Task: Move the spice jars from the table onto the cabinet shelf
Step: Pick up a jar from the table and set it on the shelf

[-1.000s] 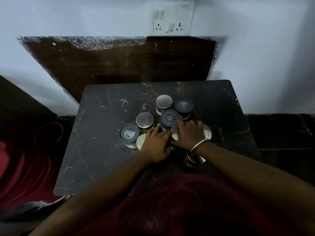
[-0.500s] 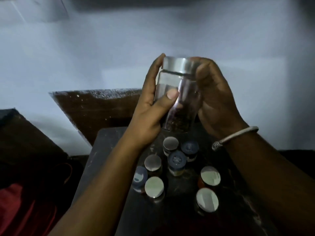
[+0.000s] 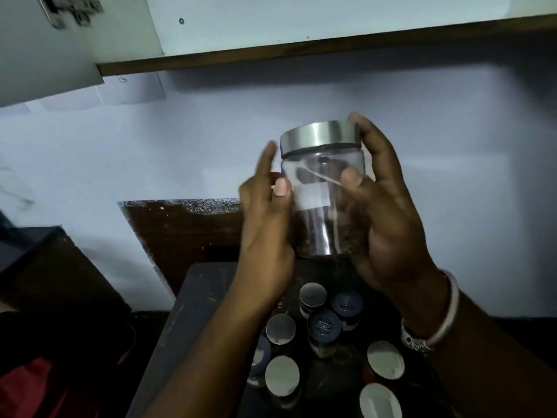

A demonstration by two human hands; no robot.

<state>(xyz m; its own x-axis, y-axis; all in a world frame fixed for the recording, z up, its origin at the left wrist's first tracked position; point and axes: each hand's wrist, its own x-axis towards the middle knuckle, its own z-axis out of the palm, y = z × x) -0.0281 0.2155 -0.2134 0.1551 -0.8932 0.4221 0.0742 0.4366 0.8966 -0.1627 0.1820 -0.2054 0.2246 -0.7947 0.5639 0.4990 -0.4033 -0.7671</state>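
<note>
Both hands are up in front of the wall, well above the table [image 3: 193,303]. The right hand [image 3: 388,224] has the clear jar [image 3: 324,188] cupped from its right side: fingers wrap round the back, one fingertip is hooked up against the edge of the silver lid [image 3: 321,134], and the thumb presses on the front glass near the white label. So that hand is clamped on the jar, palm facing left. There's a silver bangle [image 3: 446,315] on that wrist.

The left hand [image 3: 265,224] sits on the jar's other side, palm facing right, thumb tip touching the glass just beside the label. Its fingers are stretched upward and blurry, and I honestly can't tell if they're touching the jar or just off it, so can't say whether that hand is actually gripping.

The jar is upright between the two palms, lid on, dark spice filling the lower part.

Straight below the grip, the remaining jars [image 3: 319,333] stand clustered on the dark table, a mix of silver and dark blue lids. Above and behind the grip is the cabinet shelf [image 3: 331,46] with its brown front edge, and up to the left of it an open cabinet door [image 3: 45,55].
</note>
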